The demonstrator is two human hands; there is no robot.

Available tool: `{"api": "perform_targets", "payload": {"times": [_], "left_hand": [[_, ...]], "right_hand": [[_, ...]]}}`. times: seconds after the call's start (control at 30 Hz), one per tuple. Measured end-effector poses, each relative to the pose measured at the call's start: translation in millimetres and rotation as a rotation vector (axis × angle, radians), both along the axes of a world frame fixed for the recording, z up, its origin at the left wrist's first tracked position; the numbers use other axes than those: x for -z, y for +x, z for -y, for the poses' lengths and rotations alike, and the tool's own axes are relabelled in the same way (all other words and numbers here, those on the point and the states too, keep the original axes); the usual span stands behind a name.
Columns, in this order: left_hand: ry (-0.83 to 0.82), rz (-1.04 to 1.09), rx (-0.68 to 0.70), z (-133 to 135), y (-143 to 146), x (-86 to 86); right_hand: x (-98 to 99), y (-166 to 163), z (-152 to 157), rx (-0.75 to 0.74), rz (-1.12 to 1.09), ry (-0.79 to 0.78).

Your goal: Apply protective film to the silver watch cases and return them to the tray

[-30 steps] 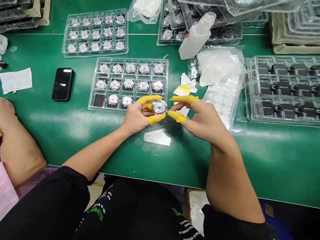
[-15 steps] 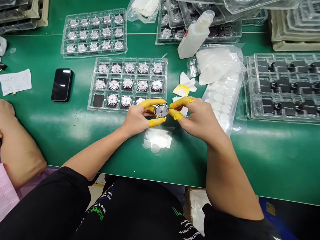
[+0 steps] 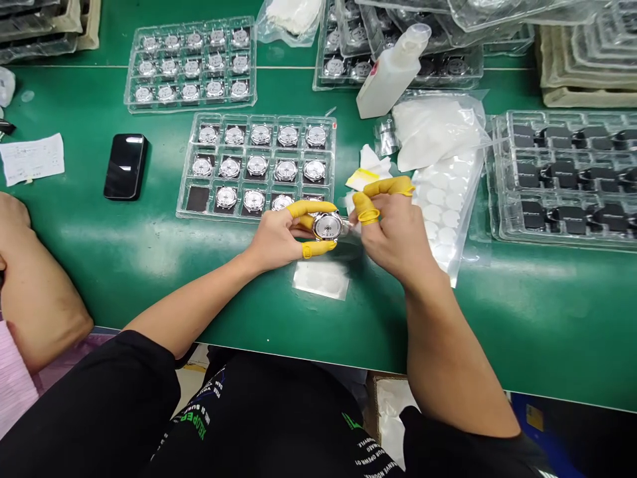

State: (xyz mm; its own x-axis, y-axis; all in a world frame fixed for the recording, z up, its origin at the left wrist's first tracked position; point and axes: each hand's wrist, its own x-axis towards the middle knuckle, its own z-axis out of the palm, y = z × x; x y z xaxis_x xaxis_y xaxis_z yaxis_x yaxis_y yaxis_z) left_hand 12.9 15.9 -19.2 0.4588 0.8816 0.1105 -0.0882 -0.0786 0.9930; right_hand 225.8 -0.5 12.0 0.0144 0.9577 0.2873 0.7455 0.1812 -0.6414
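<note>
Right now, the left hand (image 3: 279,239) has its yellow-capped fingers (image 3: 311,208) clamped on a round watch case (image 3: 327,226), just past the near edge of a clear plastic tray (image 3: 209,214). Beside it, above the green bench (image 3: 124,279), the right hand (image 3: 393,229) pinches its fingers (image 3: 365,216) together.

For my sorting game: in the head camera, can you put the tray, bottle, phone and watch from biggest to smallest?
1. Tray
2. Bottle and phone: they look alike, so I won't rank them
3. Watch
</note>
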Motion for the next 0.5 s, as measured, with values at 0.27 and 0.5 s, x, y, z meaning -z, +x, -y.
{"api": "perform_targets", "payload": {"times": [0.27, 0.5], "left_hand": [[-0.279, -0.024, -0.053, -6, 1, -9.4], [-0.276, -0.016, -0.011, -6, 0, -6.5]], "right_hand": [[-15.3, -11, 10, -0.024, -0.467, -0.189], [-8.8, -29, 12, -0.025, -0.453, -0.381]]}}
